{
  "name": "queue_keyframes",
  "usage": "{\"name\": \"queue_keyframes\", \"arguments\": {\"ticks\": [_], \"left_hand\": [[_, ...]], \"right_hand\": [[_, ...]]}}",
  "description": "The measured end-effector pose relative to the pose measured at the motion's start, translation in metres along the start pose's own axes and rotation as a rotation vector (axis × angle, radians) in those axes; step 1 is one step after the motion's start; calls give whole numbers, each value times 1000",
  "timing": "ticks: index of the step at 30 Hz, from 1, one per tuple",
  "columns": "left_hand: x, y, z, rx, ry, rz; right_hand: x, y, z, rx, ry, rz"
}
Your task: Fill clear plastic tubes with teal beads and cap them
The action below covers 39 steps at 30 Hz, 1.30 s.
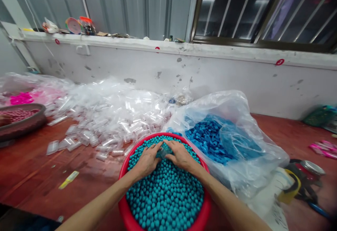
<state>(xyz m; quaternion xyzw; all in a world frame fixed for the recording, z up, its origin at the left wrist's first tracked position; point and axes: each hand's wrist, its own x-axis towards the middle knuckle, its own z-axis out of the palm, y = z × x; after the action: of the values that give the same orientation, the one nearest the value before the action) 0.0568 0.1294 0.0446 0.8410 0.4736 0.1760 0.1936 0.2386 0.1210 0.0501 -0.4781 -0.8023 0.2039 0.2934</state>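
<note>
A red basin (123, 203) full of teal beads (168, 196) stands at the front edge of the table. Over the back half of the beads are both hands. My left hand (147, 159) and my right hand (180, 154) face each other, fingertips pointing away and inward. Between them sits a small clear plastic container (163, 151), partly hidden by the fingers; both hands close round it from the sides. Clear plastic containers (116, 111) lie in a large heap behind and left of the basin. To the right, an open clear bag holds blue plastic pieces (207, 138).
A brown bowl (39, 118) of pink beads is at the far left, with part of another person's hand (4, 119) in it. A yellow-and-clear tube (68, 180) lies on the red table (34, 167). Right are a lidded jar (312, 169), a yellow tape roll (292, 189) and pink pieces (325, 149).
</note>
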Motion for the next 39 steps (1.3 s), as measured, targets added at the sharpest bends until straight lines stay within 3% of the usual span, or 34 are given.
{"name": "queue_keyframes", "arguments": {"ticks": [6, 9, 12, 14, 17, 21, 24, 27, 29, 32, 34, 36, 39], "left_hand": [[2, 18, -10, -164, 27, -3], [5, 26, -17, -285, 31, -29], [8, 29, -16, -573, -75, -121], [9, 30, -13, -769, -132, -188], [6, 36, -12, -904, -108, -202], [-1, 46, -21, -939, -117, -165], [-5, 40, -31, -888, -78, -192], [-6, 27, -38, -601, -10, -263], [-5, 26, -38, -309, 56, -246], [-7, 41, -33, -60, 143, -114], [-14, 56, -28, -108, 50, -18], [-27, 65, -24, -207, -115, 18], [-50, 67, -20, -140, -228, -67]], "right_hand": [[12, -1, -15, 103, -51, 12], [8, 1, -23, 259, 16, 54], [0, 0, -30, 412, 60, 100], [-6, -3, -31, 428, -12, 123], [-11, -10, -26, 541, -143, 187], [-12, -13, -28, 746, -118, 225], [-15, -2, -49, 796, 22, 216], [-21, 10, -71, 778, 176, 248], [-25, 10, -74, 769, 121, 267], [-34, -6, -54, 718, 32, 252], [-42, -23, -32, 679, 14, 210], [-54, -38, -16, 665, -27, 184], [-69, -46, -14, 518, -150, 114]]}}
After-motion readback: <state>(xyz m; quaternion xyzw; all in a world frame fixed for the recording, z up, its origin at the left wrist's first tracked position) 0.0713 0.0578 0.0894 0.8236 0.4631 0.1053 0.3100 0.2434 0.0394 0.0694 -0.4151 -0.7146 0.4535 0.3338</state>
